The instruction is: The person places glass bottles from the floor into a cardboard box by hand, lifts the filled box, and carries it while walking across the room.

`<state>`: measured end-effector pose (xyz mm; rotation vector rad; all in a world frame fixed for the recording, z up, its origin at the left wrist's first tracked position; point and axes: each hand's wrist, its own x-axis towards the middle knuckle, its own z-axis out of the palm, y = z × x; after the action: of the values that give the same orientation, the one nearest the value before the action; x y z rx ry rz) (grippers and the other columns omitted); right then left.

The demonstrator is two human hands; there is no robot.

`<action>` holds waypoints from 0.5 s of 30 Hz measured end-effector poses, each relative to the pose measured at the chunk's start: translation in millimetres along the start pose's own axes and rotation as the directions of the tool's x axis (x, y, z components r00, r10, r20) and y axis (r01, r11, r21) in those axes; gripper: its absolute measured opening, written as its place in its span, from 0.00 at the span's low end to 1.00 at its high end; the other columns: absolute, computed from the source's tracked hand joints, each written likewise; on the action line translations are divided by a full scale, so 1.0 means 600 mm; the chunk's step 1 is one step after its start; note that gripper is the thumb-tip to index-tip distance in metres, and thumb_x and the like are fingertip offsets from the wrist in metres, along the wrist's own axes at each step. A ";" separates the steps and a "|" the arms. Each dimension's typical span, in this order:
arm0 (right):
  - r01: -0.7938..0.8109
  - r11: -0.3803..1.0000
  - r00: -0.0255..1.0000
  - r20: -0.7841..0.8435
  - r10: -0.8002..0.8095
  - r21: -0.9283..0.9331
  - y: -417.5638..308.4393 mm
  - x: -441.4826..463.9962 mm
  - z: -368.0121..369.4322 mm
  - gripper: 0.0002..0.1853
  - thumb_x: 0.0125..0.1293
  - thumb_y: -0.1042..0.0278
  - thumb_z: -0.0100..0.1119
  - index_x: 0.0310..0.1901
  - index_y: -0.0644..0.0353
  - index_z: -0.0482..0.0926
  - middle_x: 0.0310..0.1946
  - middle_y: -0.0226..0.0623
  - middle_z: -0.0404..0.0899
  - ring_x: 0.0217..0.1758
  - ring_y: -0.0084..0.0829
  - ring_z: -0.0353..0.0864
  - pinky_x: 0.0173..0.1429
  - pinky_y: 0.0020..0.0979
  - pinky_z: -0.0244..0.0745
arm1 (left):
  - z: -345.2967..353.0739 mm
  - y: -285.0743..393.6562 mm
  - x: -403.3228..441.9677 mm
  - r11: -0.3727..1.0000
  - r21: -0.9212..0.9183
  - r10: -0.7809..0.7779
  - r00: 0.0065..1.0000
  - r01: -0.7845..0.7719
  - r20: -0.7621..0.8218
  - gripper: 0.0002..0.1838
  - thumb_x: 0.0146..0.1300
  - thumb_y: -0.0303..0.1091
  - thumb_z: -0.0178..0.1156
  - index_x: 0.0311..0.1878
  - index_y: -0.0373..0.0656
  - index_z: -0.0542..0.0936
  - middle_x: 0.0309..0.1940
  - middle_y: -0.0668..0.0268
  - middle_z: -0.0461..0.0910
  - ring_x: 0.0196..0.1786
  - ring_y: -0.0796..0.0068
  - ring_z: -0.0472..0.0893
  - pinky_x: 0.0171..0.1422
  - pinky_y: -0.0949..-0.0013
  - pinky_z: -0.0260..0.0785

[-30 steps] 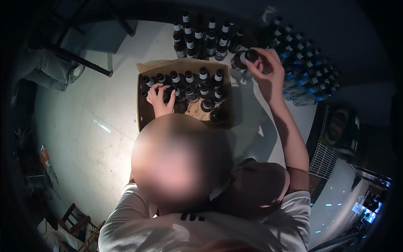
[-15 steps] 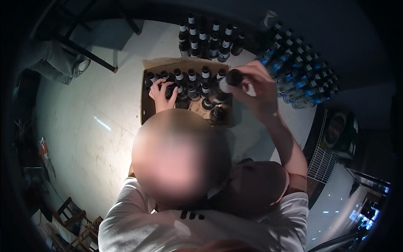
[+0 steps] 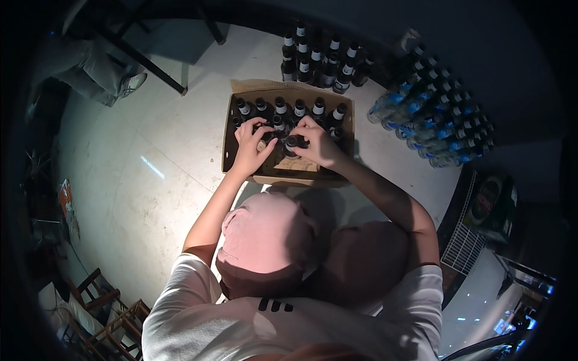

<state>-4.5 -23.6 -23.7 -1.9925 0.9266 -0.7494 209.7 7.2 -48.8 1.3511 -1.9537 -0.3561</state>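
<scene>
An open cardboard carton stands on the floor before my knees, with dark beer bottles upright in it. Over its left half my left hand reaches in, fingers curved and thumb apart, among the bottles; no grip on one shows. My right hand pinches the top of a beer bottle near the carton's middle; the fingers partly cover it. Along the far wall runs a row of white-necked bottles, one of them a dark bottle. Both hands hide some bottles.
Dark bottles stand in a group behind the carton. To the right are many bottles with blue labels. A wire rack and a green box lie farther right. At the upper left, a person's shoe is near a table leg.
My right hand has come down and left from above the carton's right side to its middle. My left hand has shifted among the bottles. The view has moved, so the carton appears farther right.
</scene>
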 end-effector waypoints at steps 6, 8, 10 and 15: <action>-0.002 0.947 0.988 0.144 0.051 -0.321 0.050 -0.001 0.013 0.17 0.43 0.70 0.66 0.38 0.59 0.76 0.39 0.39 0.68 0.46 0.40 0.71 0.51 0.39 0.65 | -0.026 -0.011 0.023 1.000 -0.028 0.003 0.996 -0.001 0.084 0.14 0.54 0.36 0.65 0.44 0.46 0.78 0.53 0.63 0.69 0.56 0.62 0.68 0.63 0.60 0.51; 0.062 0.901 0.977 0.211 0.033 -0.430 0.063 0.000 0.010 0.17 0.42 0.69 0.67 0.38 0.59 0.77 0.39 0.38 0.68 0.48 0.38 0.70 0.50 0.38 0.64 | -0.037 -0.011 0.040 0.997 -0.011 0.081 0.986 -0.080 0.147 0.13 0.55 0.37 0.65 0.43 0.46 0.78 0.53 0.62 0.69 0.58 0.63 0.67 0.63 0.60 0.50; 0.076 0.880 0.977 0.210 0.028 -0.469 0.080 -0.003 0.018 0.18 0.42 0.68 0.68 0.38 0.58 0.77 0.39 0.37 0.69 0.50 0.38 0.70 0.51 0.37 0.63 | -0.048 -0.005 0.058 0.994 -0.016 0.111 0.975 -0.110 0.194 0.13 0.55 0.38 0.64 0.43 0.46 0.78 0.53 0.62 0.69 0.58 0.62 0.66 0.63 0.60 0.50; -0.058 0.838 0.940 0.252 0.228 -0.542 0.060 0.004 0.026 0.22 0.46 0.64 0.68 0.45 0.56 0.77 0.45 0.40 0.68 0.55 0.40 0.67 0.58 0.40 0.62 | -0.058 0.016 0.101 0.989 -0.068 0.146 0.935 -0.131 0.323 0.13 0.57 0.39 0.63 0.42 0.44 0.77 0.52 0.60 0.68 0.59 0.62 0.65 0.61 0.60 0.50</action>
<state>-3.5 -34.0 -61.5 -2.3863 1.1633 -0.0752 215.4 -37.1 5.5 1.1730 -2.2844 -0.5848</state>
